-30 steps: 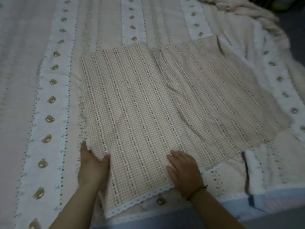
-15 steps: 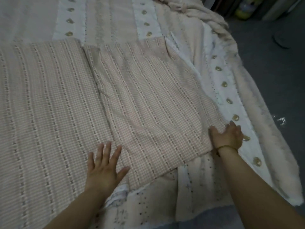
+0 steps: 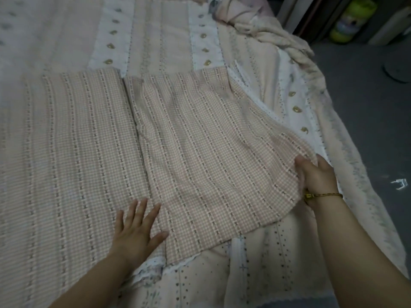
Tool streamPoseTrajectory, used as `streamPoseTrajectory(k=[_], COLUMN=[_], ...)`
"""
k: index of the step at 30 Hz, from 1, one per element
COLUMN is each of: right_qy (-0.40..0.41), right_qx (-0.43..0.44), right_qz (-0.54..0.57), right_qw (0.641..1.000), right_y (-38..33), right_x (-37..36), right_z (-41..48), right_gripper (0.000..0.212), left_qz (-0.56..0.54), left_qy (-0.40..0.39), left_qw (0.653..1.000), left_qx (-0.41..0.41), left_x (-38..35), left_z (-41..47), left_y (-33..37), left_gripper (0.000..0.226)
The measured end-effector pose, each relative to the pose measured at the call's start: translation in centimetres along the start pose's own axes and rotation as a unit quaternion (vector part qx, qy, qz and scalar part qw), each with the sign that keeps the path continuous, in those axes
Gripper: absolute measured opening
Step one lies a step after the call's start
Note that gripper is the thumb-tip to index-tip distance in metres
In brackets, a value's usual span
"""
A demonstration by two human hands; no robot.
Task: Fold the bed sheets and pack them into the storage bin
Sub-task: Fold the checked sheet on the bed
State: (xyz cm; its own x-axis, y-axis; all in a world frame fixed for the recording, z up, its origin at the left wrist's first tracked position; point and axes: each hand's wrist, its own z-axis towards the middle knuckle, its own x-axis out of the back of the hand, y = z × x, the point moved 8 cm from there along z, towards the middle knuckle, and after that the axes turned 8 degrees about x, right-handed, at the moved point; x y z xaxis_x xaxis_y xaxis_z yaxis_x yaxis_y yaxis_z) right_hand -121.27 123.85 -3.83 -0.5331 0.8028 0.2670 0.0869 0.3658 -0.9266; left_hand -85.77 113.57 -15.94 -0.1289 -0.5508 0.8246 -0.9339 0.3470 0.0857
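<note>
The left hand [image 3: 136,232] lies flat on the checked sheet [image 3: 200,152], fingers straight and spread, pressing near its front edge. Off to that hand's right, the right hand [image 3: 315,176] curls round the sheet's corner, which bunches and lifts slightly there. A bracelet [image 3: 324,195] circles that wrist. Under both hands the sheet lies spread on the bedspread [image 3: 266,274].

**Checked sheet held at two points on the bed**

The pink checked sheet [image 3: 211,152] lies across the patterned bed cover [image 3: 162,41], with a line running near to far through its middle. The left grip [image 3: 136,232], a bare hand, presses flat with fingers spread by the sheet's near edge. The right grip [image 3: 315,176], a cord bracelet [image 3: 324,195] at its wrist, holds the sheet's raised right corner. Grey floor [image 3: 367,107] lies to the right.
</note>
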Motion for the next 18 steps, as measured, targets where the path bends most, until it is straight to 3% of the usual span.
streamPoseTrajectory(k=[2,3,5,9,12,15,18], right_qy=[-0.067,-0.106,-0.181,-0.319,-0.453,-0.558,-0.616], right_qx=[0.048,0.068,0.104,0.166,0.171,0.217,0.295], right_qz=[0.058,0.083,0.083,0.046,0.0,-0.075,-0.252], right_qw=[0.995,0.989,0.974,0.932,0.875,0.798,0.686], right_y=[-3.5,-5.2,-8.0,-11.9,-11.5,-8.3,-2.6], right_x=[-3.3,-5.4,-10.1,-21.3,-31.2,-40.5,-46.1], right_z=[-2.3,-3.8,-7.0,-15.6,-24.2,-33.1,-38.6], right_gripper=[0.016,0.02,0.021,0.018,0.019,0.032,0.036], left_qz=[-0.133,-0.266,-0.501,-0.661,-0.737,-0.755,-0.733], left_qy=[0.002,0.005,-0.008,0.014,0.052,0.079,0.045], left_qw=[0.991,0.964,0.865,0.747,0.666,0.638,0.661], left_qx=[-0.016,-0.008,0.038,0.076,0.101,0.126,0.154], left_x=[1.2,2.6,5.0,9.8,13.3,14.3,12.9], left_z=[-0.6,-1.1,-2.0,-2.3,-2.9,-3.6,-3.6], left_y=[-0.1,-0.5,-2.4,-8.9,-16.5,-24.8,-29.5], left_gripper=[0.116,0.095,0.058,0.051,0.05,0.055,0.057])
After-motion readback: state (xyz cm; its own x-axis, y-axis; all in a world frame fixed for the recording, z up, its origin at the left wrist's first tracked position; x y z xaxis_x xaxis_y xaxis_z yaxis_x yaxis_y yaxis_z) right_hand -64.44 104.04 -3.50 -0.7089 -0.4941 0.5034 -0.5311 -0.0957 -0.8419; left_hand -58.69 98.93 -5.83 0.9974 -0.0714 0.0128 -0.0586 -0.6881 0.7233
